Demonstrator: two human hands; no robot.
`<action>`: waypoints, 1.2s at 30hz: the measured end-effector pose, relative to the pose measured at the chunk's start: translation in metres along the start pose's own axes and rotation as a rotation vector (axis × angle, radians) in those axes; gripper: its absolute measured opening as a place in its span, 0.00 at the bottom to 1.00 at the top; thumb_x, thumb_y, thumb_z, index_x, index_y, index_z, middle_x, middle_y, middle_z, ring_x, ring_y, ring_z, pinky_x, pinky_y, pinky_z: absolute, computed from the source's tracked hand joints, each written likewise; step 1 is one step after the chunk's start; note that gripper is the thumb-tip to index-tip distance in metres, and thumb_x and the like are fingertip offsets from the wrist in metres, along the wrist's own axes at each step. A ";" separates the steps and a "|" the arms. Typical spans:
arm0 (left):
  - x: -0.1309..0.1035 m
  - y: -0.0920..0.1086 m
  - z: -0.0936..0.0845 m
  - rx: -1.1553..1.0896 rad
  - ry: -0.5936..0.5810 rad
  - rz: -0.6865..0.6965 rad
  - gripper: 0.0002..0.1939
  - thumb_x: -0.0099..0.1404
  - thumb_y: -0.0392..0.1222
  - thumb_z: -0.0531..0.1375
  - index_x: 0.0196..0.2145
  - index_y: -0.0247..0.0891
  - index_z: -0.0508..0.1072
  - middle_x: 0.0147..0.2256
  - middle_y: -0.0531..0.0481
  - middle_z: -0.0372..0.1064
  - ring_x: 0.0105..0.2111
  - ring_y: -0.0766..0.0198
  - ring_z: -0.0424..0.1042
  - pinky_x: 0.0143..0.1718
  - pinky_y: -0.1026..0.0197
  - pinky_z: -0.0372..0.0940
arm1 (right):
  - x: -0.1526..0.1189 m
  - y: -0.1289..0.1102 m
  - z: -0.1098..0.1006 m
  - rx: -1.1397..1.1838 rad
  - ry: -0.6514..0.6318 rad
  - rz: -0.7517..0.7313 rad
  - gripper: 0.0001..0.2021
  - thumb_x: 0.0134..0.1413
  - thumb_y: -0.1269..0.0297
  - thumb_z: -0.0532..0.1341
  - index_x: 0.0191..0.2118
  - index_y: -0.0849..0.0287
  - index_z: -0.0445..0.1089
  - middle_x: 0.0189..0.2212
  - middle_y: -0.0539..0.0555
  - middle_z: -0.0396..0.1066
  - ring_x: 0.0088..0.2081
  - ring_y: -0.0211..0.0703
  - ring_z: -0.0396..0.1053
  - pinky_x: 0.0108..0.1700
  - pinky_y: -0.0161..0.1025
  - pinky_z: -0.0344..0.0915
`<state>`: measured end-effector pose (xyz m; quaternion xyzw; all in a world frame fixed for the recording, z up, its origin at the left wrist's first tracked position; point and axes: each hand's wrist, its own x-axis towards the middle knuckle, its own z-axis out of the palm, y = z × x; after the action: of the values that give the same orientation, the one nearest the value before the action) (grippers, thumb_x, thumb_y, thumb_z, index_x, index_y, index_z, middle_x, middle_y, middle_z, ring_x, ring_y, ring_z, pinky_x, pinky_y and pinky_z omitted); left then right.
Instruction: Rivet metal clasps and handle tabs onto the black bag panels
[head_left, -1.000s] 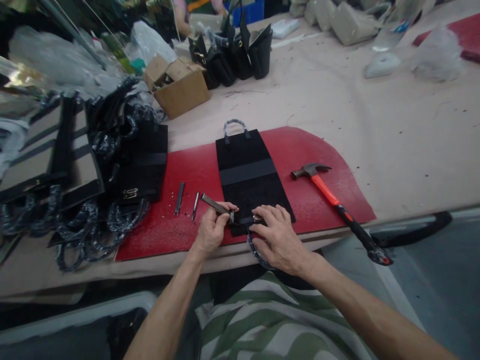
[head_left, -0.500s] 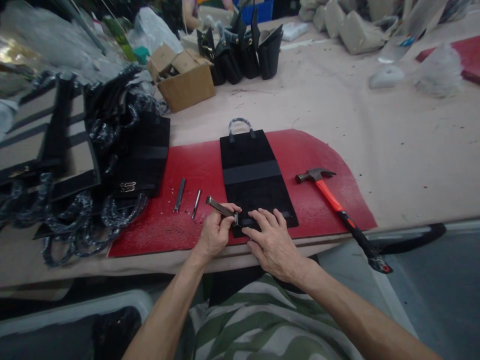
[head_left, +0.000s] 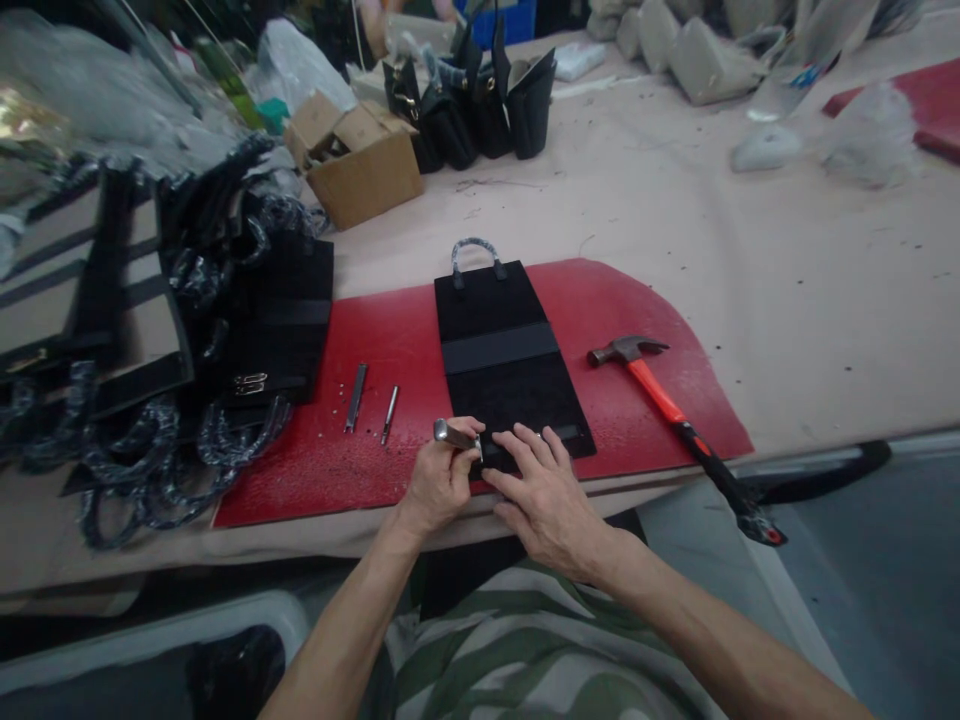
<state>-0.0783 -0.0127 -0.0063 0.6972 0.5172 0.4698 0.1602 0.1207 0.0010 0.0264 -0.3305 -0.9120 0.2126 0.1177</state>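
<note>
A black panel (head_left: 499, 348) with a plastic-wrapped handle (head_left: 476, 252) lies on a red mat (head_left: 630, 300). My left hand (head_left: 442, 478) grips a metal punch tool (head_left: 455, 436), its lower end at the panel's near left edge. Spread flat across the panel's near edge is my right hand (head_left: 544, 490), fingertips close to the tool. Two loose metal tools, a flat one (head_left: 356, 398) and a thin one (head_left: 390, 415), rest on the mat to the left. A claw hammer (head_left: 654, 388) with a red and black handle lies at the right.
Black bag pieces (head_left: 277, 320) with wrapped handles are piled at the left. Beyond the mat stand a cardboard box (head_left: 367, 180) and several black bags (head_left: 529, 110). Clear plastic (head_left: 870, 135) sits at the far right. A person's arm shows at the top.
The tool in my left hand has tipped more upright, and its end has shifted slightly right along the panel's edge. My right hand has stayed flat on the panel.
</note>
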 end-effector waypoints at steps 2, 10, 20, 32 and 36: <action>-0.001 0.000 0.003 0.029 0.012 0.016 0.06 0.69 0.33 0.52 0.43 0.39 0.65 0.43 0.44 0.72 0.45 0.60 0.73 0.46 0.56 0.70 | -0.005 0.002 -0.001 0.039 0.056 -0.036 0.18 0.59 0.68 0.59 0.55 0.54 0.69 0.64 0.62 0.56 0.68 0.61 0.47 0.67 0.66 0.43; 0.000 0.004 0.006 0.103 0.043 0.039 0.07 0.69 0.32 0.53 0.44 0.39 0.64 0.42 0.45 0.72 0.43 0.61 0.74 0.44 0.59 0.70 | -0.028 0.050 -0.024 -0.089 0.492 0.148 0.13 0.62 0.67 0.56 0.49 0.63 0.71 0.56 0.65 0.65 0.58 0.59 0.61 0.60 0.57 0.59; -0.001 0.000 0.001 -0.006 -0.033 0.007 0.08 0.68 0.32 0.53 0.44 0.39 0.64 0.44 0.43 0.72 0.45 0.60 0.73 0.45 0.57 0.71 | -0.060 0.120 -0.058 -0.496 0.317 0.616 0.20 0.61 0.60 0.56 0.54 0.67 0.65 0.45 0.66 0.69 0.46 0.59 0.66 0.43 0.48 0.62; -0.001 -0.001 0.002 -0.018 -0.103 -0.066 0.11 0.67 0.31 0.53 0.47 0.39 0.66 0.45 0.44 0.70 0.45 0.60 0.72 0.48 0.56 0.69 | -0.044 0.115 -0.079 0.000 0.155 0.890 0.10 0.55 0.64 0.60 0.41 0.63 0.70 0.30 0.57 0.69 0.32 0.47 0.67 0.32 0.40 0.60; -0.002 0.003 0.005 -0.036 -0.079 -0.097 0.10 0.67 0.31 0.53 0.45 0.38 0.67 0.46 0.43 0.71 0.46 0.60 0.73 0.49 0.56 0.69 | -0.042 0.102 -0.084 1.079 0.200 1.006 0.07 0.50 0.63 0.63 0.34 0.59 0.67 0.23 0.49 0.63 0.22 0.37 0.59 0.23 0.34 0.60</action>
<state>-0.0729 -0.0142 -0.0073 0.6864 0.5351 0.4429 0.2154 0.2386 0.0705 0.0503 -0.6223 -0.4045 0.6279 0.2344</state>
